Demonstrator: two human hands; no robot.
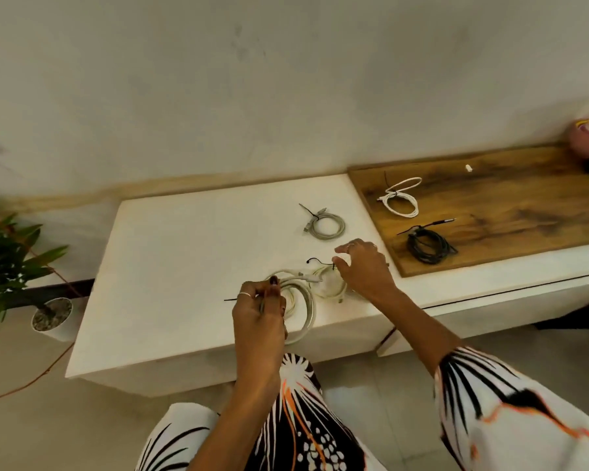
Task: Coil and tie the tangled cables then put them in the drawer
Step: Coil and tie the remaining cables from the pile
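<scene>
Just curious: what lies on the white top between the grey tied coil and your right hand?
In the head view, nothing: bare white top separates the grey coil from the right hand.

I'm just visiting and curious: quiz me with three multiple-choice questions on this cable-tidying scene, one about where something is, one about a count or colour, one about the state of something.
1. Where does the coiled black cable lie?
A. on the wooden board
B. on the floor
C. in the plant pot

2. How many tied coils lie on the wooden board?
A. none
B. two
C. five

3. What is the left hand doing?
A. resting flat on the cabinet
B. hanging at the person's side
C. gripping the pale cable coil at the front of the white cabinet top

Answers:
1 A, the black coil sits on the board's near part.
2 B, the white cable and the black one lie there, each with a tie.
3 C, its fingers curl round the coil's loops.
</scene>
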